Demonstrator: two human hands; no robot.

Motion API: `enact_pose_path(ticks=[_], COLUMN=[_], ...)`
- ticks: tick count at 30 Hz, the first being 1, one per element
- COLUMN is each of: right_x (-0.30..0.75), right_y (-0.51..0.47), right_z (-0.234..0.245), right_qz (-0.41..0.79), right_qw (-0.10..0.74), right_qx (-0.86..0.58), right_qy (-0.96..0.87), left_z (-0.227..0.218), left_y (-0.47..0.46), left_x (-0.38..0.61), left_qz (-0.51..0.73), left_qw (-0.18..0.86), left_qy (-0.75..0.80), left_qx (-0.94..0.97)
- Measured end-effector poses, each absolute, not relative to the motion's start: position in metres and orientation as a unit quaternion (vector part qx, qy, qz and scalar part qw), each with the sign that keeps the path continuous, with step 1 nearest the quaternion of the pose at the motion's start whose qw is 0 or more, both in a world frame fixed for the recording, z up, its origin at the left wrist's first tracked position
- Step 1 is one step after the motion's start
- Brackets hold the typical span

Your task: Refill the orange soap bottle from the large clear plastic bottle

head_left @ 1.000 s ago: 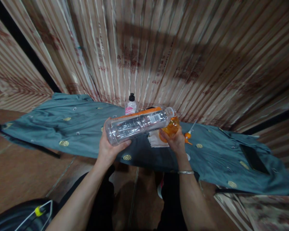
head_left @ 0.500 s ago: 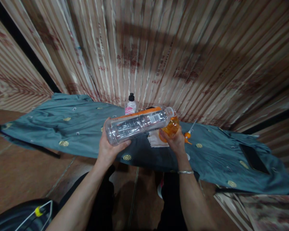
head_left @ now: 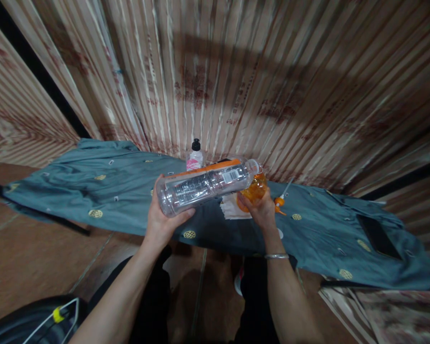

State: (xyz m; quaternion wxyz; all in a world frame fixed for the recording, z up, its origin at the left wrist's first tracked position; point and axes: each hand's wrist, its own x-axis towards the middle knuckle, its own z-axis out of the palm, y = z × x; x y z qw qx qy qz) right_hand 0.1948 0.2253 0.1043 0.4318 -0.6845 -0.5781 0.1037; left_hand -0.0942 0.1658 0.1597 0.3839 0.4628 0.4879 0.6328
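My left hand (head_left: 162,224) is wrapped round the base of a clear plastic bottle (head_left: 204,184) with an orange-edged label. The bottle tilts, its open neck at the right, over the mouth of an orange see-through spray bottle (head_left: 256,191). My right hand (head_left: 263,210) grips that orange bottle by its body. Whether liquid runs between the two necks I cannot tell. An orange spray head with a pale tube (head_left: 279,203) lies just right of my right hand. Under the bottles lies a white cloth or tissue (head_left: 232,210), partly hidden.
A small bottle with a black cap and pink label (head_left: 194,156) stands at the back. A black phone (head_left: 379,235) lies at the right of the green-blue cloth-covered table (head_left: 129,191). Behind hangs a striped curtain (head_left: 218,71). A black tub-like thing (head_left: 25,320) is at lower left.
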Motion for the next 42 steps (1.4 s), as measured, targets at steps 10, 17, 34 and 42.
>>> enact_pose_path(ticks=[10, 17, 34, 42], right_x=[0.1942, 0.1945, 0.1961, 0.1947], right_y=[0.2256, 0.2250, 0.2263, 0.2259], right_z=[0.1041, 0.1051, 0.1026, 0.1046], right_qz=[0.087, 0.100, 0.089, 0.099], right_qw=[0.431, 0.429, 0.427, 0.434], right_qx=[-0.688, -0.695, -0.694, -0.694], right_qy=[-0.577, -0.569, -0.573, -0.565], left_z=[0.1556, 0.1544, 0.1587, 0.1612], left_y=[0.1669, 0.1672, 0.1661, 0.1643], left_x=[-0.0961, -0.0973, -0.0938, -0.0927], left_qz=[0.631, 0.630, 0.639, 0.636], left_qw=[0.380, 0.378, 0.388, 0.394], left_qy=[0.490, 0.498, 0.479, 0.480], left_qx=[0.467, 0.461, 0.460, 0.458])
